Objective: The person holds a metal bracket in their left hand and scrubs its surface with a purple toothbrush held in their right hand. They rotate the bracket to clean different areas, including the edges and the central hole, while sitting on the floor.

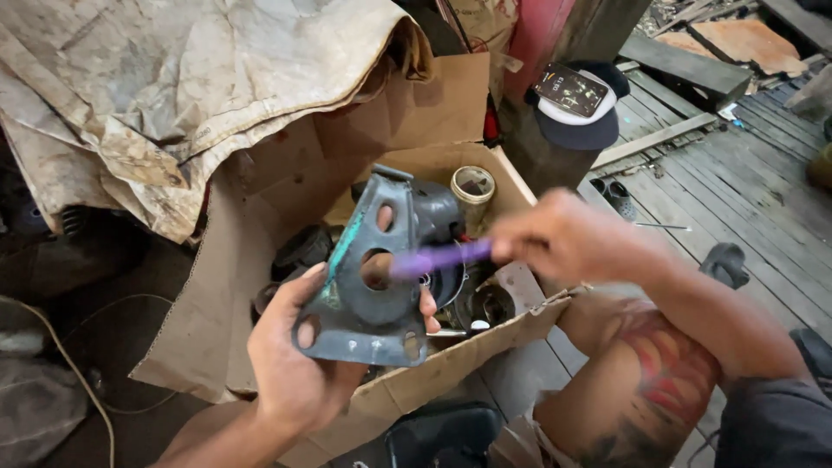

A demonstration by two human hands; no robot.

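My left hand (290,364) grips a dark grey metal bracket part (373,269) with round holes and a teal-stained edge, holding it upright above an open cardboard box (451,360). My right hand (563,238) holds a purple brush-like tool (438,258), blurred, its tip against the bracket's middle hole. Inside the box lie several dark metal parts and a cream-coloured cylindrical cup (473,189).
A dirty tarp (173,87) drapes over things at the upper left. A phone rests on a dark cap (574,108) on a post at the upper right. Wooden floor planks (737,191) with a sandal (617,196) lie to the right. My knee (659,373) is at the lower right.
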